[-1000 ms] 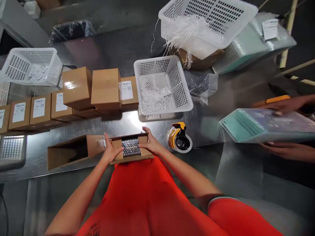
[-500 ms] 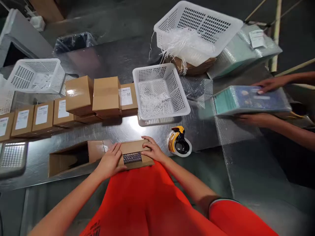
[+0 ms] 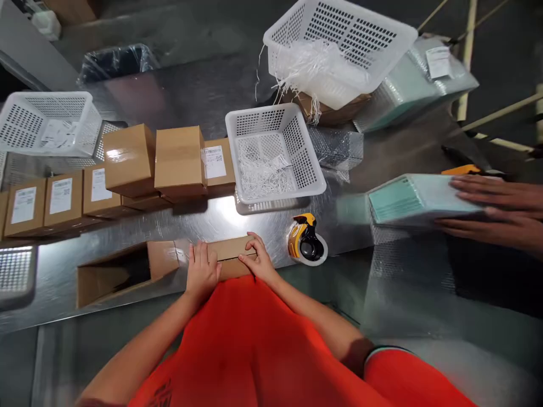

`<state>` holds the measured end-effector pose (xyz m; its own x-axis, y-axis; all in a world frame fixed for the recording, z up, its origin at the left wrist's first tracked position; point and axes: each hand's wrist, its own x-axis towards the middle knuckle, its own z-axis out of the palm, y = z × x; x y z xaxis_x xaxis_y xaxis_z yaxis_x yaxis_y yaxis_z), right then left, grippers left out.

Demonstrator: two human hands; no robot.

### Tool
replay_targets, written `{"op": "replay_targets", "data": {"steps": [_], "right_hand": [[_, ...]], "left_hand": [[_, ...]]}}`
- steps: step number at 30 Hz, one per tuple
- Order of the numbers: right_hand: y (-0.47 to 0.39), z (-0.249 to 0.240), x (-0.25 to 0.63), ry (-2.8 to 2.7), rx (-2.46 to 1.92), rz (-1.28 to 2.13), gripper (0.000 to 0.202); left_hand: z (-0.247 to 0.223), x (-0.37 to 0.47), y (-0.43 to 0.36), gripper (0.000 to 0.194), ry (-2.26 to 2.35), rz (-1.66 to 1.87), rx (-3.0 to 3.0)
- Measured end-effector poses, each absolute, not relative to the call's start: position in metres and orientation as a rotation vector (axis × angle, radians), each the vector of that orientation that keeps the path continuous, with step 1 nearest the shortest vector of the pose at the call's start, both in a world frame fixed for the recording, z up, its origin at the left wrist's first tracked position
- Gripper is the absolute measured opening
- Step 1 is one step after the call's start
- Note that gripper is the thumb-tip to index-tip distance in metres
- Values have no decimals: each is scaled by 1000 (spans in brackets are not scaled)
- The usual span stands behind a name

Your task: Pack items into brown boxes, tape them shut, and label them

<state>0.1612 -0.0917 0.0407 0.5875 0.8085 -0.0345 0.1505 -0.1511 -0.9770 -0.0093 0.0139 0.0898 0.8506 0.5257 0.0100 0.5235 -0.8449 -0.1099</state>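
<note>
A small cardboard box (image 3: 231, 249) stands at the bench edge against my red shirt, its two long top flaps folded down and meeting at a narrow seam. My left hand (image 3: 203, 270) grips its left end, fingers bent over the top. On the right end, my right hand (image 3: 261, 263) is closed on the box, thumb and fingers pressing by the seam. What lies inside is covered by the flaps. A yellow and black tape dispenser (image 3: 307, 240) sits right of my right hand. To my left is an open cardboard box (image 3: 163, 261) lying along the edge.
A white basket of shredded filler (image 3: 316, 147) stands behind the box. Cardboard boxes (image 3: 180, 158), several with labels, line the left. A tilted white basket (image 3: 382, 34) holds more filler. At right, another person's hands (image 3: 504, 212) touch a bubble-wrapped package (image 3: 428, 198).
The near flap has come down over the dark bubble-wrapped contents that showed before. My hands shifted slightly on the box. The other person's package turned and moved down.
</note>
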Motion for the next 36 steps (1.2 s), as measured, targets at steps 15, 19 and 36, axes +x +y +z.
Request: {"op": "replay_targets", "data": {"steps": [15, 19, 36], "right_hand": [[-61, 88, 156, -1862, -2114, 279, 21], [-40, 90, 151, -1870, -2306, 332, 30], [-37, 77, 152, -1860, -2247, 588, 25]], "left_hand": [[102, -9, 46, 89, -286, 365, -3060], [108, -1, 38, 98, -446, 401, -3087], [90, 1, 39, 96, -643, 438, -3271]]}}
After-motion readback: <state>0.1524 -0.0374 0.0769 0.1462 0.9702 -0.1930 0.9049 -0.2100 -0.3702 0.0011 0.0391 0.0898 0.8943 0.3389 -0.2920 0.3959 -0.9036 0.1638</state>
